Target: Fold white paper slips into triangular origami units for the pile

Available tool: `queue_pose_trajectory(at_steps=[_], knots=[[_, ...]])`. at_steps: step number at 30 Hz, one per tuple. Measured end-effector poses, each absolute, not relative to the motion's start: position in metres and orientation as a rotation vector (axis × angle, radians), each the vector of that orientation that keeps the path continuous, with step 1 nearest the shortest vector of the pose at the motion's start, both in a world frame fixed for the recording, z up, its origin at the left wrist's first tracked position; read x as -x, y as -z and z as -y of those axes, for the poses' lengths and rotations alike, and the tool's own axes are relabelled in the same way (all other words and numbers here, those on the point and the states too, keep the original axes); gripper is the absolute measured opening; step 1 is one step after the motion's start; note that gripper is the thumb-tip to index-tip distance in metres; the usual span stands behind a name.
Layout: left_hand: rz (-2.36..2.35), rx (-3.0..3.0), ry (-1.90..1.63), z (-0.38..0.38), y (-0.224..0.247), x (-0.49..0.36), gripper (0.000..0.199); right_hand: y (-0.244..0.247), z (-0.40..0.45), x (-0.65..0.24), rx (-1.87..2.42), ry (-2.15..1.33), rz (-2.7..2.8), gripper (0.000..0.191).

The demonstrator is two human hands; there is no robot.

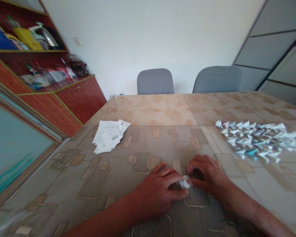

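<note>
Between my two hands, just above the patterned tablecloth, is a small folded piece of white paper (185, 182). My left hand (160, 187) grips its left side between thumb and fingers. From the right, my right hand (207, 174) pinches the paper's edge with the thumb and a finger; its other fingers curl above. A stack of printed paper slips (109, 136) lies fanned out farther off to the left. To the right, several small folded paper figures (255, 140) with pointed tips stand in rough rows, mostly white with a few bluish ones.
The table (148, 110) has a cover patterned with rectangles. Two grey chairs (155, 80) stand at its far side before a white wall. A red-brown cabinet (76, 98) with a kettle (49, 38) and other goods is at the left, and grey panels (276, 49) are at the right.
</note>
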State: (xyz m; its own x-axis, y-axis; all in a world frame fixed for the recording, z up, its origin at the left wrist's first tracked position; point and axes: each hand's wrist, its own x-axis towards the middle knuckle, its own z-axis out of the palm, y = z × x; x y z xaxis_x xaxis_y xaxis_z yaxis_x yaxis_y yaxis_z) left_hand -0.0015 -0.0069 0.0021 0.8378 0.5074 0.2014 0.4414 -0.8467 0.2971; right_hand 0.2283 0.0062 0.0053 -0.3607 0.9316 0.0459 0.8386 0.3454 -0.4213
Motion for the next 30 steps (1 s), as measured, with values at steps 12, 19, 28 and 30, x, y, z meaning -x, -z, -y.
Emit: queue_pose_trajectory(at_steps=[12, 19, 28, 30], knots=[[-0.736, -2.650, -0.542, 0.006, -0.006, 0.005, 0.034, -0.005, -0.007, -0.226, 1.309, -0.618, 2.334, 0.022], [-1.110, -1.913, -0.794, 0.008, 0.001, -0.005, 0.049, -0.006, -0.007, -0.230, 1.164, -1.025, 1.983, 0.008], [-1.102, -1.627, -0.966, 0.006, -0.002, -0.018, 0.016, -0.015, 0.003, -0.213, 1.105, -1.112, 1.812, 0.020], [-1.080, -1.645, -0.978, 0.007, -0.002, -0.017, 0.018, -0.013, 0.003, -0.211, 1.108, -1.117, 1.823, 0.022]])
